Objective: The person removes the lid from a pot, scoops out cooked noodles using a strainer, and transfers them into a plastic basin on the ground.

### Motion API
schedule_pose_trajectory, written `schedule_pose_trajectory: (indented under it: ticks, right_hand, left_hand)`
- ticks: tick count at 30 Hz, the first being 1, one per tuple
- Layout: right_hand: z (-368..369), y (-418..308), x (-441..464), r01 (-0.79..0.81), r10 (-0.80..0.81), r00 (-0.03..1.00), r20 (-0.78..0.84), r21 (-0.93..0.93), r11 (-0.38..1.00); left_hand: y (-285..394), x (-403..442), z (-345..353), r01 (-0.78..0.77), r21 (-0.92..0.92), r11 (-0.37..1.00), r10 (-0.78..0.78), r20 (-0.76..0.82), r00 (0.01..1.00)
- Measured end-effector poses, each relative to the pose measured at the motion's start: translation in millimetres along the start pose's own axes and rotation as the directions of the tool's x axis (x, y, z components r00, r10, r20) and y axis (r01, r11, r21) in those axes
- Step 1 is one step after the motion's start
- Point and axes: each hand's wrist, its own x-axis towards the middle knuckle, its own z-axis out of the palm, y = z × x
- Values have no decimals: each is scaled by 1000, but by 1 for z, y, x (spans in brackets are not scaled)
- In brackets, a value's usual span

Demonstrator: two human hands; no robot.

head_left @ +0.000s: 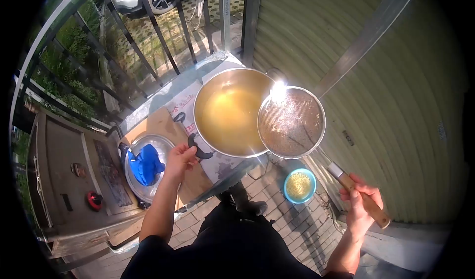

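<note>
while our right hand [363, 202] wraps the wooden handle [348, 181] of a round strainer [292, 123] at a pot's [237, 76] edge, our left hand [182, 159] pinches a black curved piece [199, 151] beside that pot. the pot, holding yellow liquid [227, 116], stands on a table [225, 177] spread with cardboard [163, 124] and a printed sheet [216, 165]; below, a blue bowl [300, 200] sits on the brick floor [292, 229]. beyond are a ribbed wall [396, 106], railing [158, 27] and car [132, 0].

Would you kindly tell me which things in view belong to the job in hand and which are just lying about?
Job in hand:
mesh strainer in the right hand
large pot of yellowish liquid
black curved piece at the left hand
bowl of yellow bits, probably

Seemingly lying about:
blue cloth-like item
round metal pan under it
red-and-black object
</note>
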Motion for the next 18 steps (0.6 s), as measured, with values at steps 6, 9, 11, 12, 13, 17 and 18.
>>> schedule_pose_trajectory:
  ticks: [6,9,11,12,13,17,18]
  right_hand:
    - [138,16,60,404,-283,907,311,-456,793]
    - [176,25,69,536,-298,835,462,-563,630]
    - [197,28,68,541,-225,821,524,-593,596]
    - [207,30,67,555,-206,809,550,-602,574]
    - [217,32,67,570,-187,796,576,-609,552]
    - [246,31,65,492,-119,834,538,-629,602]
    - [250,35,66,472,-138,848,511,-611,635]
  left_hand:
    - [-5,4,-9,-9,-28,1000,10,32,999]
    - [-8,8,-12,-24,-68,997,28,62,998]
    - [-11,11,-14,-19,-100,995,27,79,997]
    - [-12,12,-14,-22,-119,993,34,98,995]
    - [-11,12,-14,-7,-132,991,22,111,994]
    - [-9,14,-15,0,-172,985,17,96,995]
    - [-10,15,-16,2,-167,986,15,104,995]
